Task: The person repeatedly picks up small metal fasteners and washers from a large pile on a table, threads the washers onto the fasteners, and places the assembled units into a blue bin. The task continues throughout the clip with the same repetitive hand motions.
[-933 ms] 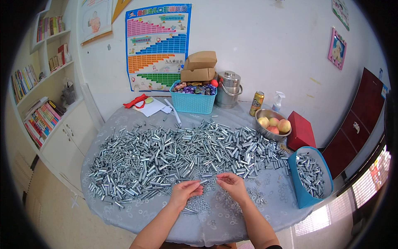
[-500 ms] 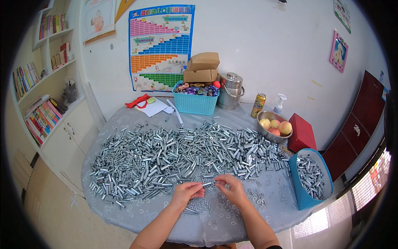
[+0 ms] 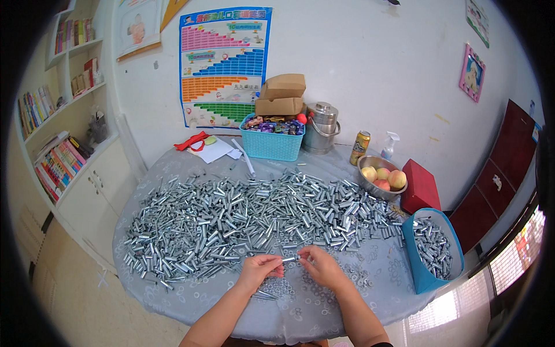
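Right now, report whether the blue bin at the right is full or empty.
Neither: metal tubes lie inside the blue bin, with bare inner wall above them; their depth I cannot tell.

Single view here: left fisheye, head-worn, aimed down and forward over the table (image 3: 390, 277) to the wall (image 3: 358, 58), left hand (image 3: 260, 269) and right hand (image 3: 321, 266) fairly close, straight edges bending toward the rim.

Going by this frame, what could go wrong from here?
The left hand pinches a small metal tube, which might slip and get lost among similar loose tubes. Washers lie loose by the right hand, which might scatter them. The blue bin stands at the table's edge and could tip if bumped.
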A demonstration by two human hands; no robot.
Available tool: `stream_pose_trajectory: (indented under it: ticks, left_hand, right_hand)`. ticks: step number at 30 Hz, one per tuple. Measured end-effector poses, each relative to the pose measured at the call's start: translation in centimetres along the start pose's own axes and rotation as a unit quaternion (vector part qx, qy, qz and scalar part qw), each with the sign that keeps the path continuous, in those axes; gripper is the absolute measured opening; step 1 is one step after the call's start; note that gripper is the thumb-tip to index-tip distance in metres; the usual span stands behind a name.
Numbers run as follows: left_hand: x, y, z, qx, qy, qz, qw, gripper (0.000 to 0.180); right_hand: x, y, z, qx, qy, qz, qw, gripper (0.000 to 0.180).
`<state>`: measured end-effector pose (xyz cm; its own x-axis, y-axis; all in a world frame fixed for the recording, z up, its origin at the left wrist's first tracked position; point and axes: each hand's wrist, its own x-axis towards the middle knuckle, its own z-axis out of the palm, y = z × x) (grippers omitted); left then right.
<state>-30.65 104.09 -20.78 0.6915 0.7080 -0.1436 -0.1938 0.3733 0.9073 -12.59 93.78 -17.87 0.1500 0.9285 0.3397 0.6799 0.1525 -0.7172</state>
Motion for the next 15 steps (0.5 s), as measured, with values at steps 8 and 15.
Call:
stream_pose_trajectory:
  ticks: [8, 15]
  left_hand:
    - [0.1, 0.21, -0.21, -0.002, 0.02, -0.001, 1.0, 0.018]
    - [-0.04, -0.27, 0.31, 0.041, -0.02, 0.054, 0.997, 0.016]
  right_hand:
    - [0.31, 0.58, 0.56, -0.041, 0.033, -0.092, 0.994, 0.021]
    - [-0.07, -0.14, -0.02, 0.016, -0.039, 0.097, 0.994, 0.037]
